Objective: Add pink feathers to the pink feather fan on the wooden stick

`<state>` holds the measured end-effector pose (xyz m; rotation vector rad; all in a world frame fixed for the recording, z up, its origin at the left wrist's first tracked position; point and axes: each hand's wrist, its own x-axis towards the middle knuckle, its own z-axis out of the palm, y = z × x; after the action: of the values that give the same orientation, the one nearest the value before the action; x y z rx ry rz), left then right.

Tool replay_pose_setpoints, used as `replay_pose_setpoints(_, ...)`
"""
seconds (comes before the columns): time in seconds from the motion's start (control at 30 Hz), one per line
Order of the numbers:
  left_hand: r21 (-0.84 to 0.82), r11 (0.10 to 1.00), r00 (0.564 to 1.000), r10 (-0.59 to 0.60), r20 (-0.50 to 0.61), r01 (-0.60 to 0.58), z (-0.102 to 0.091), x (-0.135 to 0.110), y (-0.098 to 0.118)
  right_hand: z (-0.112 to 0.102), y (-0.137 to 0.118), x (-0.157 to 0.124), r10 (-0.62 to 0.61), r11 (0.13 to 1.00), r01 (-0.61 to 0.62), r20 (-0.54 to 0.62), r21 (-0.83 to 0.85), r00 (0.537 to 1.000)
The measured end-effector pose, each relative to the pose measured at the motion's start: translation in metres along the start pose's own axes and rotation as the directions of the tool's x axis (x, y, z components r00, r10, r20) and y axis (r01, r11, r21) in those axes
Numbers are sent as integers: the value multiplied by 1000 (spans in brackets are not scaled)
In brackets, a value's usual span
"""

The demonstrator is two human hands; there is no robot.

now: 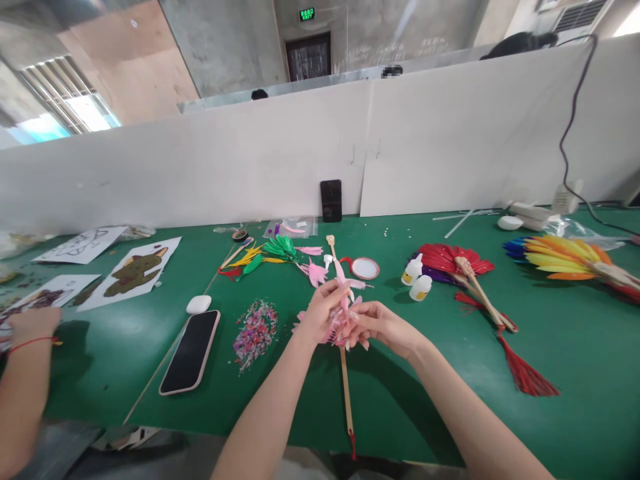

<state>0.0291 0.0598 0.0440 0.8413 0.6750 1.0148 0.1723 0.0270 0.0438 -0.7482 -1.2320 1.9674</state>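
Note:
My left hand is closed in a pinch on pink feathers, one of which points up past its fingertips. From the other side my right hand meets them, its thumb and finger also pinched on the pink bunch. Beneath both hands lies a wooden stick with a red tassel at its near end; the hands cover its middle. Just beyond are loose pink feathers, a small white nozzle or cap and a roll of tape.
Two white glue bottles stand right of my hands, before a red feather fan and a multicoloured fan. To the left lie coloured chips, a phone and green feathers. Another person's hand works at far left.

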Motion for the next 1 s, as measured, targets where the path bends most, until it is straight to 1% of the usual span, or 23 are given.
replay_pose_setpoints(0.1,-1,1000,1000,-12,6,12,1,-1,1,-1,4,1,8,997,-6,-31,80,999)
replay_pose_setpoints(0.33,5,1000,1000,-2,-15,2,6,-4,5,-3,11,3,12,983,-8,-20,181,1000)
replay_pose_setpoints(0.47,-9,1000,1000,-20,-7,20,9,-6,6,-3,10,3,24,985,-23,-6,171,1000)
replay_pose_setpoints(0.57,-24,1000,1000,-21,1,21,10,-6,6,-2,8,2,47,985,-43,-21,168,999)
replay_pose_setpoints(0.7,-32,999,1000,-11,10,11,7,-5,3,-1,7,1,65,983,-60,-21,171,998)
replay_pose_setpoints(0.87,-45,999,998,-24,64,27,1,-2,-3,1,4,0,57,992,-58,8,114,998)
replay_pose_setpoints(1.0,-58,998,998,-17,54,21,0,-1,-3,0,1,-1,44,990,-48,31,132,999)
